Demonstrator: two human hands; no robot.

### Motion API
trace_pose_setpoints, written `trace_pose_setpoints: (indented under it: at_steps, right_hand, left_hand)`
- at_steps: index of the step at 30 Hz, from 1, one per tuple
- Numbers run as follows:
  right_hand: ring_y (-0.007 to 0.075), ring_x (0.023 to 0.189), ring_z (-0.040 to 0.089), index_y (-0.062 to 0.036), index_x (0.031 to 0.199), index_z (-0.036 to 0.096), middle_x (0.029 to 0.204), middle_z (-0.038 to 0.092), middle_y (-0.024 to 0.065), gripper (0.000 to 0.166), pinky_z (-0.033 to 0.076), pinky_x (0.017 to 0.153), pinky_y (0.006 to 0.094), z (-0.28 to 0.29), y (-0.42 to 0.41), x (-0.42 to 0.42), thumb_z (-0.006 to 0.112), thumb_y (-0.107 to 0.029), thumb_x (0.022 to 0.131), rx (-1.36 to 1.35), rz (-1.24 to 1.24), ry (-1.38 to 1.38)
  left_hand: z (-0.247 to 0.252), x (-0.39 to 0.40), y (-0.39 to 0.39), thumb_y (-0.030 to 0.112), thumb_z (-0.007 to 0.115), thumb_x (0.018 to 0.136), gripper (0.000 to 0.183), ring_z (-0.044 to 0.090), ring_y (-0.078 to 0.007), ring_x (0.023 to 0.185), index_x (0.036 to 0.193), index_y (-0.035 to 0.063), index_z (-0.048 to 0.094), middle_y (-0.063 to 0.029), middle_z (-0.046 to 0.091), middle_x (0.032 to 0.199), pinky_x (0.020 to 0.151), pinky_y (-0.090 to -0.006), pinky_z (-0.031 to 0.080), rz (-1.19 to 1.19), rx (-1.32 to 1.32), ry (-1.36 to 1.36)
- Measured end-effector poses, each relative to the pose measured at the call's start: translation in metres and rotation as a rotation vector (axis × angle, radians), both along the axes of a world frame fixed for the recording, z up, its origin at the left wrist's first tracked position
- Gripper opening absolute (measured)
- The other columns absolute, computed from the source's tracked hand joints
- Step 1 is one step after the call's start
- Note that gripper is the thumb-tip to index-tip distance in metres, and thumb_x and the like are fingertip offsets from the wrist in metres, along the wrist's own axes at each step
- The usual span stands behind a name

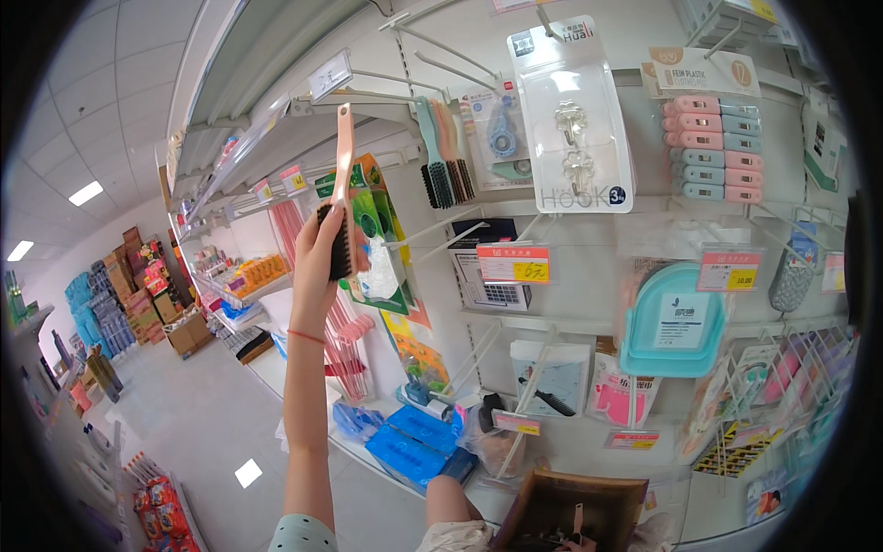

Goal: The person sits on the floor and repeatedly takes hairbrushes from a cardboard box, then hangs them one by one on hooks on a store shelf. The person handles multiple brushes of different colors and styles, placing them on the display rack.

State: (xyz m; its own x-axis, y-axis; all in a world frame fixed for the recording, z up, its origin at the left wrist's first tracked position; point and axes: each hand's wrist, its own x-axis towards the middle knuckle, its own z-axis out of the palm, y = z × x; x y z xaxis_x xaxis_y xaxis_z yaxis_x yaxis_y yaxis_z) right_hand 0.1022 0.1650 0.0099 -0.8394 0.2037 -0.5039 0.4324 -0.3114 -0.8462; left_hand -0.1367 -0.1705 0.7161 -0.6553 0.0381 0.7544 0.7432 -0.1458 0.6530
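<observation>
In my raised left hand (323, 241) is a hairbrush (343, 159) with a glossy pink handle pointing up and black bristles facing left. Its handle tip is just below a handwritten price tag on a metal display hook. Right of it, several green and pink hairbrushes (441, 155) hang by their handles from a hook. At the bottom edge, my right hand (581, 545) shows only in part, with its fingers around the lower part of another pink-handled brush (578, 519). That hand is over an open cardboard box (638, 493) with dark contents that are hard to make out.
Hook packs (572, 124), clothes pegs (717, 148), a turquoise dustpan-like item (672, 321) and a boxed calculator (490, 279) hang or stand on the wall display, among protruding metal hooks. Blue packages (421, 445) lie on the low shelf. A bent knee (448, 500) is beside the box. An aisle runs left.
</observation>
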Motion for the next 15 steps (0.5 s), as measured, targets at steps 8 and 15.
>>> trace_pose_setpoints:
  at_steps: [8,15]
  right_hand:
    - [0.0198,0.060,0.062,0.0015,0.112,0.051,0.081,0.065,0.0134,0.042,0.052,0.053,0.0329,0.075,-0.017,0.003,0.068,-0.017,0.078,0.043,-0.056,-0.037]
    - [0.0210,0.064,0.063,0.0040,0.105,0.052,0.080,0.064,0.0140,0.034,0.052,0.055,0.0328,0.126,-0.023,0.013,0.066,-0.011,0.079,0.037,-0.079,-0.043]
  left_hand:
    - [0.041,-0.021,-0.002,0.034,0.048,0.093,0.042,0.045,-0.0086,0.045,0.122,0.0024,0.050,-0.0027,0.050,0.067,0.043,-0.0210,0.035,-0.063,0.041,-0.048]
    - [0.030,-0.044,-0.003,0.035,0.057,0.088,0.034,0.050,-0.0141,0.042,0.093,0.0018,0.054,-0.0066,0.054,0.065,0.037,-0.0243,0.038,-0.144,0.064,-0.086]
